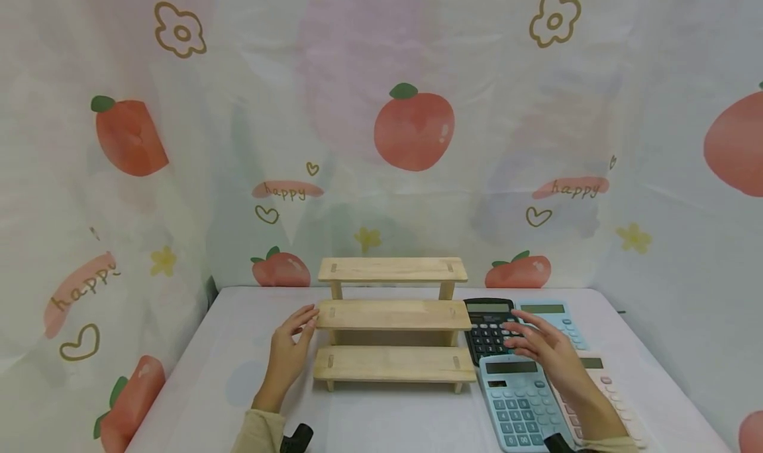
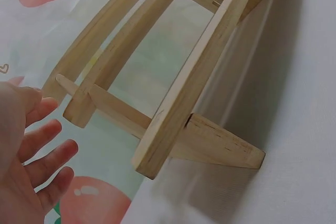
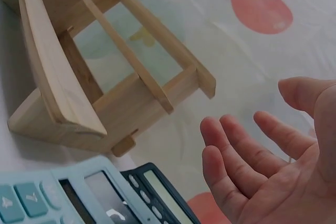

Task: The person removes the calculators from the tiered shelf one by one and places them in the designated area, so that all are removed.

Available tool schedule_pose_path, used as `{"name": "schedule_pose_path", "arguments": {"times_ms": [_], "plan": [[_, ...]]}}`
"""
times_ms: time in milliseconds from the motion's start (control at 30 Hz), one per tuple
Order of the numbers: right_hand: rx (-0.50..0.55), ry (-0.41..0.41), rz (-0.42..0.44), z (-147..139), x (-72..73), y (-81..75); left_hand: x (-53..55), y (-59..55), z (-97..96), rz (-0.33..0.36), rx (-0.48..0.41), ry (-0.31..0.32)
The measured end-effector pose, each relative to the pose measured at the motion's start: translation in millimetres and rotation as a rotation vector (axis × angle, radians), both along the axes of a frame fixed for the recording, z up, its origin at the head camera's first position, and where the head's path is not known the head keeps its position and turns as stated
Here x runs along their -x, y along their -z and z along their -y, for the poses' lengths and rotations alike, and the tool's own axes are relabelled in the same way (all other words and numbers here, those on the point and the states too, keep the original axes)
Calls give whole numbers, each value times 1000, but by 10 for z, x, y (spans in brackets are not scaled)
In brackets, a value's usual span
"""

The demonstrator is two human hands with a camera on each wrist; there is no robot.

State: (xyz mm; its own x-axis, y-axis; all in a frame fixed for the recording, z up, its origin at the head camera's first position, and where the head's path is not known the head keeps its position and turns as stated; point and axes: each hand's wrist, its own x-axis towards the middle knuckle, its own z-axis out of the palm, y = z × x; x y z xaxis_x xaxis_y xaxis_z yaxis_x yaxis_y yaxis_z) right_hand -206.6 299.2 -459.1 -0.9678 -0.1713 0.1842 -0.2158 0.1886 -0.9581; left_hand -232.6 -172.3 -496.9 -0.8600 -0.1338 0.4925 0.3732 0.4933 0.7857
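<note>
A three-step wooden stand (image 1: 393,315) stands on the table, each plank wider than its legs. At the left end of the middle plank is my left hand (image 1: 287,353); in the left wrist view its fingers (image 2: 50,163) are spread and loosely bent, with nothing held. My right hand (image 1: 560,357) hovers above the calculators, right of the stand, its fingers (image 3: 252,153) relaxed and palm bare in the right wrist view. Below it lie a black calculator (image 1: 485,337), a light blue calculator (image 1: 515,403) in front, and a pale pink calculator (image 1: 616,400) partly hidden by my forearm.
Another light blue calculator (image 1: 544,309) lies at the back right, beside the black one. The front blue calculator sits close to the stand's right front leg. Behind the white table (image 1: 357,420) hangs a fruit-print curtain (image 1: 352,195), which also encloses both sides.
</note>
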Motion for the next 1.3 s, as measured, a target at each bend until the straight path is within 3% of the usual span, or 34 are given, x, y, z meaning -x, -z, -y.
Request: {"name": "schedule_pose_path", "arguments": {"times_ms": [133,433,633,800,1033,1300], "plan": [[35,-35,-13,73,36,-19,-3,-28,1,14,-14,-9],[-19,-1,-14,238,95,-41,-56,-145,-5,-36,-7,-10],[45,-52,-42,323,122,-72,-99,-244,-19,-24,-10,8],[40,-67,-64,403,159,-94,-133,-308,-38,-28,-4,19],[32,-73,-101,472,204,-99,-157,-350,-62,-70,13,36],[64,-103,-114,535,189,-156,-210,-397,-94,-69,14,56]]}}
